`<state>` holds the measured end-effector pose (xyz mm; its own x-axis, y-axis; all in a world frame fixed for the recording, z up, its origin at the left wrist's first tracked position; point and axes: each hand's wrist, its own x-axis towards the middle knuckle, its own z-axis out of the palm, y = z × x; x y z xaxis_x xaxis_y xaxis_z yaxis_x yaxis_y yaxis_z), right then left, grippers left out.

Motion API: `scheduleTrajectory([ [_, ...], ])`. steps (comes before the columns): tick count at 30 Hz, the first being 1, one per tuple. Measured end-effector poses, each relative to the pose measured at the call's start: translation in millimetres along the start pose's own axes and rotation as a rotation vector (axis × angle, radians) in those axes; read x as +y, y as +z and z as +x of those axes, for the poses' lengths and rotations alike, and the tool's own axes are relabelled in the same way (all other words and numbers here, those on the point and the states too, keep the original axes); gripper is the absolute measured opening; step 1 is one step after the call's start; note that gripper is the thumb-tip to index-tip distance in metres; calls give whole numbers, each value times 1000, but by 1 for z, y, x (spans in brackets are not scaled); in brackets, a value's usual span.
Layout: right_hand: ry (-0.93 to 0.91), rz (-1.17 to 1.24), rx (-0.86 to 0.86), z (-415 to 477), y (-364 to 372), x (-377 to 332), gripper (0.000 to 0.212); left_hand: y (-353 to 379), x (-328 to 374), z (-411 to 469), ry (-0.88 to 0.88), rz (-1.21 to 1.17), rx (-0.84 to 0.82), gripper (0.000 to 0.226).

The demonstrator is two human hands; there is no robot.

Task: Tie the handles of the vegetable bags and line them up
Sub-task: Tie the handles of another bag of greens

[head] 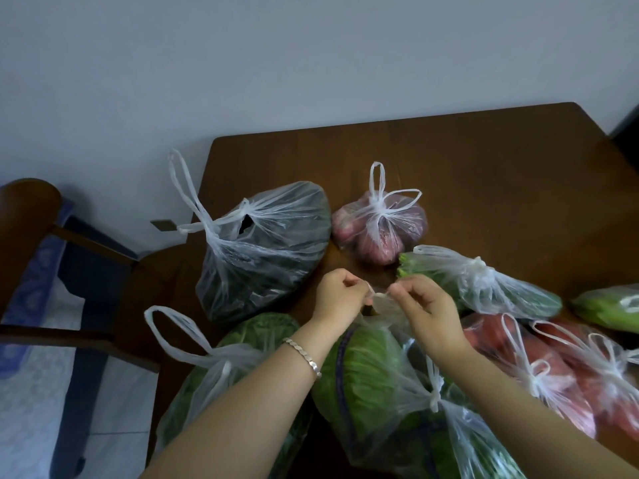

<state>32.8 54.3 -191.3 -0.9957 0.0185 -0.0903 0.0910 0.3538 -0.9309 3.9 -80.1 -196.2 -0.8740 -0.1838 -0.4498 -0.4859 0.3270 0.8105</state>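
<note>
Clear plastic bags crowd the brown table (484, 160): a cabbage bag (366, 378) sits front and centre, dark greens (262, 250) and red produce (378, 229) behind it. Above the cabbage, left hand (340, 293) and right hand (427, 305) each pinch a handle strip (378, 296) in their fingers, pulling it taut between them.

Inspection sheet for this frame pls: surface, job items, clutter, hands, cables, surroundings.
Surface: brown wooden table, far half bare.
Job's things: dark greens bag and small red bag at the back, both knotted; cabbage bag in the middle, handles being tied; red bags on the right knotted.
Clutter: nothing seen.
Grips: left hand and right hand each pinch a handle end of the cabbage bag; bracelet on left wrist.
Cables: nothing seen.
Surroundings: wooden chair on the left, plain wall behind.
</note>
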Motion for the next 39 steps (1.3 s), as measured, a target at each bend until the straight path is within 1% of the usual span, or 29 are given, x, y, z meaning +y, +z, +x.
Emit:
scheduleTrajectory([
  [2,86,220,-58,2,2,-5,23,5,3,2,-5,34,49,32],
  [4,234,510,-110,6,6,-12,22,7,5,9,16,73,141,34],
  [5,284,551,-111,9,5,-14,25,7,6,14,44,113,195,32],
  [6,307,489,-110,10,3,-13,29,5,7,19,74,164,238,28],
  [8,302,276,-112,5,-6,-5,37,-3,3,31,108,274,279,19],
  [9,313,198,-125,0,-13,3,39,-9,-1,37,100,331,274,20],
  [11,398,93,-172,-9,-26,20,37,-16,-13,45,63,419,245,20],
  [13,501,51,-199,-14,-30,32,39,-15,-25,47,10,418,232,19],
  [14,541,52,-184,-13,-29,33,41,-11,-29,46,-30,376,244,19],
  [16,581,108,-122,-11,-27,29,42,-4,-28,47,-109,186,297,18],
  [18,511,241,-65,-7,-26,23,36,-1,-22,48,-112,-73,310,25],
  [20,407,451,-68,-2,-25,14,22,-1,-15,44,-95,-258,216,25],
  [22,347,705,-92,8,-18,7,12,0,-9,33,-129,-408,36,26],
  [24,327,837,-83,21,-8,4,17,1,-8,24,-122,-431,-107,29],
  [26,372,887,-48,32,1,5,24,-1,-9,20,-74,-398,-145,30],
  [27,402,866,-27,35,5,7,25,-3,-10,20,-47,-376,-144,29],
  [28,411,786,-9,38,8,10,27,-5,-10,20,-16,-352,-148,27],
  [30,382,520,-13,41,11,15,30,-8,-9,19,40,-296,-190,26],
  [32,336,349,-20,44,14,17,25,-9,-7,19,100,-225,-253,24],
  [36,299,247,-60,43,14,14,13,-6,7,24,227,-101,-282,27],
  [39,241,194,-132,38,15,14,30,-2,17,30,241,-65,-267,27],
])
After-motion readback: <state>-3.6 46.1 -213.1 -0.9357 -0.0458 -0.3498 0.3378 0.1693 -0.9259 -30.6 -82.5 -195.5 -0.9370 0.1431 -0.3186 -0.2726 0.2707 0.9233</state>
